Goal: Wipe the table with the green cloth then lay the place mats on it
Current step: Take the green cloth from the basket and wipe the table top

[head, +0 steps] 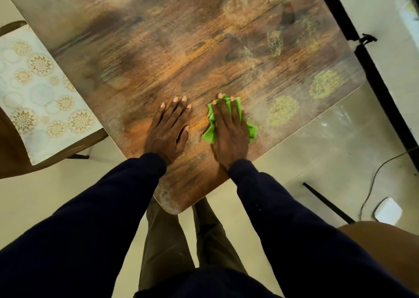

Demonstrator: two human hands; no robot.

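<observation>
A brown wood-grain table (181, 48) fills the upper middle of the view, one corner pointing toward me. My right hand (230, 132) lies flat with straight fingers on the crumpled green cloth (209, 133), pressing it to the tabletop near the table's right edge. Just left of it, my left hand (169, 127) rests flat on the bare wood, fingers spread. White place mats (40, 88) with gold flower circles lie on a chair seat at the left. The tabletop looks blurred.
A brown chair (13, 152) holds the mats beside the table's left edge. A black bar (367, 54) runs along the right. On the pale floor lie a cable (376, 179) and a white adapter (388, 212). Another brown seat (385, 245) shows at lower right.
</observation>
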